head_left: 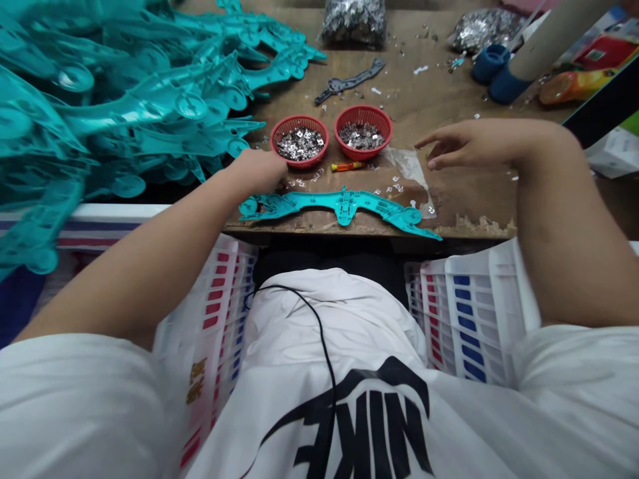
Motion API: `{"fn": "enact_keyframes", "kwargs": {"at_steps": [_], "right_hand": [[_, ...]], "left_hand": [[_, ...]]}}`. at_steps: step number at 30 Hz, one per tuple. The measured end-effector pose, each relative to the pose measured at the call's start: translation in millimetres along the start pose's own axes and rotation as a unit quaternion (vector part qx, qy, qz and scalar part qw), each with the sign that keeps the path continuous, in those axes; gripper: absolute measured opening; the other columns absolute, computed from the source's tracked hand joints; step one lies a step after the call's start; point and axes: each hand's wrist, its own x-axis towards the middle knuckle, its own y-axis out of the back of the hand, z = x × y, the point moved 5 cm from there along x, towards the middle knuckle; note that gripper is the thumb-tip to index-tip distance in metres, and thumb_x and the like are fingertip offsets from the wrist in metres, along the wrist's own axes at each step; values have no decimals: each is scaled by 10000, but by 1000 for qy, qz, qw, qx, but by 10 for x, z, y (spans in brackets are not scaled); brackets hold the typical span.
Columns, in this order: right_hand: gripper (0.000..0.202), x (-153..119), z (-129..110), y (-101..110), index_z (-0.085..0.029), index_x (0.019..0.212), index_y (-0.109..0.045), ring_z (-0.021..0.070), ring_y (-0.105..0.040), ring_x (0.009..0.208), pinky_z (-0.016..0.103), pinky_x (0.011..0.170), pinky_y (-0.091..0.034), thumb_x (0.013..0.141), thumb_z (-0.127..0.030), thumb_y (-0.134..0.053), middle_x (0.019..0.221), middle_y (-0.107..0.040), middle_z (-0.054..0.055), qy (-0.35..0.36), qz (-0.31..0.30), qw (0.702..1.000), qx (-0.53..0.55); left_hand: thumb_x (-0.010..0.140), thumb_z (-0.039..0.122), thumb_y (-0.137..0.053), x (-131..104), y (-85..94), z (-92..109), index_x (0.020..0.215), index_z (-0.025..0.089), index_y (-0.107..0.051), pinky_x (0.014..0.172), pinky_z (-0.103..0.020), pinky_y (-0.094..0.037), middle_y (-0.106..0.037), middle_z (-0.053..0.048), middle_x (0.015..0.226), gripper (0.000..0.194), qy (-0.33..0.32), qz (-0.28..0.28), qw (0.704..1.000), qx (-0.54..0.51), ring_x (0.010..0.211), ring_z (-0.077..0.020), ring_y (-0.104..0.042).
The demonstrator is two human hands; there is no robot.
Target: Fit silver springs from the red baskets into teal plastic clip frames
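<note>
A long teal plastic part (327, 201) lies along the front edge of the wooden table. Over its left end is my left hand (259, 171), its fingers bent down and mostly hidden behind the back of the hand. My right hand (446, 145) hovers above the table to the right, fingers apart, with nothing in it. Between the hands stand two red baskets of small metal clips, the left basket (325, 148) and the right basket (388, 138). Small clips (394, 188) are scattered behind the teal part, and a yellow-orange screwdriver (347, 166) rests before the baskets.
A large heap of teal parts (164, 100) fills the left. Behind the baskets lie a dark grey part (349, 81) and a bag of metal pieces (354, 23). A pole with a blue base (509, 83) stands back right. White crates (469, 313) flank my lap.
</note>
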Motion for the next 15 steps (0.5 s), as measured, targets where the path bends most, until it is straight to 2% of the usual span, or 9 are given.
{"fn": "enact_keyframes", "kwargs": {"at_steps": [4, 10, 15], "right_hand": [[735, 9, 30, 2, -255, 1807, -627, 298, -813, 1162, 489, 1157, -590, 1121, -486, -757, 1509, -842, 140, 2, -1, 1000, -2], [748, 15, 7, -4, -208, 1819, -609, 315, -802, 1233, 481, 1174, -586, 1124, -452, -741, 1534, -833, 162, 2, 2, 1000, 8], [805, 60, 67, -12, -288, 1786, -648, 344, -842, 1224, 515, 1169, -628, 1032, -526, -800, 1454, -875, 103, 0, 12, 1000, 20]], "left_hand": [[1118, 320, -697, -65, 54, 57, 1573, 206, -795, 1119, -473, -555, -813, -193, 1461, 479, 26, 1, 998, 49, 1311, -361, -709], [1042, 391, -770, 23, -30, -84, 1383, 248, -901, 1137, -529, -570, -801, -210, 1503, 393, 39, 2, 999, 10, 1396, -492, -742], [995, 473, -790, 162, -95, -226, 1339, 309, -910, 1113, -445, -557, -854, -143, 1428, 400, 36, -14, 999, -5, 1397, -446, -760]]}}
